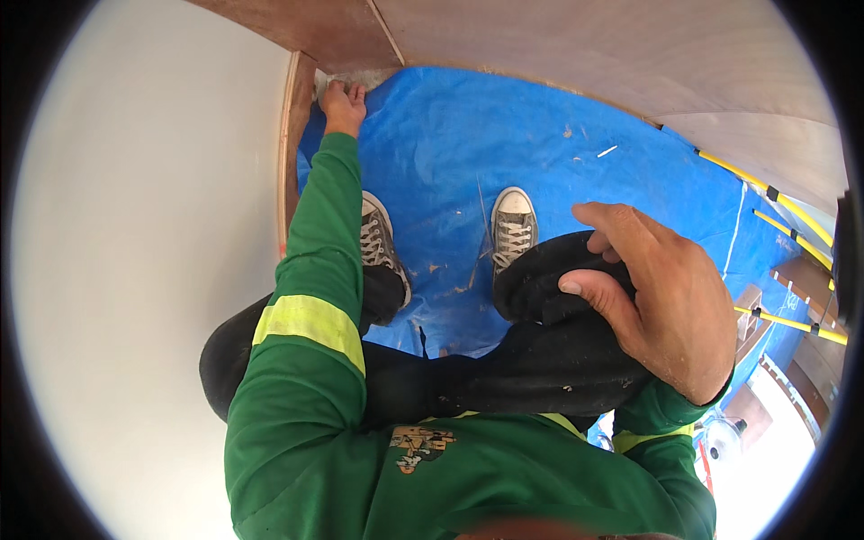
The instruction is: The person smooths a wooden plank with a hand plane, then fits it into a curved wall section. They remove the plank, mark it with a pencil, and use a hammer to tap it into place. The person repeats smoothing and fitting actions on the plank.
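Note:
At the far left corner, my left hand [344, 110] reaches down with its fingers curled beside the loose edge of a blue tarp [450, 135]. Whatever those fingers hold, if anything, is hidden. A patch of pale bare floor [382, 79] shows around the fingertips where the tarp falls short of the wall. Above my bent knee hovers my right hand [666, 292], empty, its thumb apart from the half-bent fingers.
A white wall [153, 225] with a wooden trim board [290, 144] rises close on the left. Brown wood panels [576, 45] stand ahead. Yellow poles [792, 236] and wooden pieces [801, 279] are at right. A small white stick [607, 151] lies on the tarp.

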Motion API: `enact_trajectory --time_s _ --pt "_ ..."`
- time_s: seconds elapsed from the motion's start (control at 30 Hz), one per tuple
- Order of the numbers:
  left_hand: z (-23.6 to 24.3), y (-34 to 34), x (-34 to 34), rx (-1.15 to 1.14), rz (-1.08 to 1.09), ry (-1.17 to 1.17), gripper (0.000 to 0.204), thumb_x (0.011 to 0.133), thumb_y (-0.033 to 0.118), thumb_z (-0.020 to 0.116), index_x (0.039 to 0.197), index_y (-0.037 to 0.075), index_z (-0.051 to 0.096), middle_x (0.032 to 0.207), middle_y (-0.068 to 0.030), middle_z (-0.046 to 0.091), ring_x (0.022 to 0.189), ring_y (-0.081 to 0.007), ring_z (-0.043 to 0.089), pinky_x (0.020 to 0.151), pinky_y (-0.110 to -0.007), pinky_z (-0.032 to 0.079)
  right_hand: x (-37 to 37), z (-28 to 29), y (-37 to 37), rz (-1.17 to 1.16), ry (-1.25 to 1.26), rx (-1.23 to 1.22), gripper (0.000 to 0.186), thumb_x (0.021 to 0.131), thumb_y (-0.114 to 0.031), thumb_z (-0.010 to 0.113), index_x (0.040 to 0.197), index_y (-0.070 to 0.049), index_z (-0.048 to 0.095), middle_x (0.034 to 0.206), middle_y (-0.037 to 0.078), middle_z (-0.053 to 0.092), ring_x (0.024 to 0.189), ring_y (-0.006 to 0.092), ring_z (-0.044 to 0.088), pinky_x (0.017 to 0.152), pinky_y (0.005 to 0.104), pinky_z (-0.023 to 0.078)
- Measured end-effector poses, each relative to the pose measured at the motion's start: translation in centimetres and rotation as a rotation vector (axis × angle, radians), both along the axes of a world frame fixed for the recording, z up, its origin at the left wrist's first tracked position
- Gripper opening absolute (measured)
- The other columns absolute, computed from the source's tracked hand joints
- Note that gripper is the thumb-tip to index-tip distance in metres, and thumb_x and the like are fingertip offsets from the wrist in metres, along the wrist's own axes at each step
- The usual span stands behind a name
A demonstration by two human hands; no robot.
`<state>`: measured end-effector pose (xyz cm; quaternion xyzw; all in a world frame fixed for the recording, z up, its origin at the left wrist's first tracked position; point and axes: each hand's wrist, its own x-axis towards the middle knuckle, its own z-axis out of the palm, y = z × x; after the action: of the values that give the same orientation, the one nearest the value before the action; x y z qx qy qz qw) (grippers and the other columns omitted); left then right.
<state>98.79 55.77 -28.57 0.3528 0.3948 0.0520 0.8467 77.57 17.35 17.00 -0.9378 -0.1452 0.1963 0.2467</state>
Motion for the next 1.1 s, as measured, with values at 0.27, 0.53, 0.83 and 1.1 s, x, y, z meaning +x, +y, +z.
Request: enact_trajectory --time_s 0.27,0.53,0.83,1.1 --pt "5.8 -3.9 1.0 -0.213 0.231 -0.007 0.089 0.107 0.066 0.048 0.174 0.016 0.016 0.180 -0.0116 0.019 0.163 -0.0340 0.021 0.132 -0.052 0.021 0.7 -0.1 -0.4 0.008 -0.058 0.069 0.044 0.095 -0.030 0.080 0.127 -0.003 0.067 0.093 0.017 0.072 0.082 0.0389 0.070 0.072 0.0455 0.054" --pt "6.8 -2.4 2.6 -0.262 -0.006 -0.119 0.118 0.090 0.076 0.073 0.175 0.022 0.011 0.183 -0.0086 0.004 0.168 -0.0342 0.004 0.130 -0.070 0.014 1.0 -0.7 -0.5 -0.053 0.074 0.008 0.040 0.096 -0.028 0.079 0.125 -0.003 0.067 0.096 0.018 0.073 0.084 0.0396 0.071 0.073 0.0472 0.055" --pt "6.3 -0.5 3.0 -0.197 -0.092 -0.099 0.115 0.091 0.066 0.079 0.175 0.020 0.014 0.182 -0.0088 0.009 0.167 -0.0384 0.005 0.129 -0.072 0.015 1.0 -0.3 1.9 0.055 0.019 -0.050 0.039 0.097 -0.028 0.079 0.125 -0.004 0.068 0.094 0.017 0.076 0.086 0.0390 0.073 0.075 0.0472 0.056" --pt "16.2 -1.4 1.2 0.266 -0.166 -0.247 0.089 0.111 0.053 0.056 0.168 -0.005 0.021 0.179 -0.0210 0.017 0.166 -0.0348 0.019 0.132 -0.048 0.024 0.8 -0.2 2.6 0.085 -0.071 -0.118 0.042 0.097 -0.034 0.078 0.122 -0.001 0.070 0.094 0.021 0.078 0.090 0.0426 0.074 0.076 0.0515 0.057"
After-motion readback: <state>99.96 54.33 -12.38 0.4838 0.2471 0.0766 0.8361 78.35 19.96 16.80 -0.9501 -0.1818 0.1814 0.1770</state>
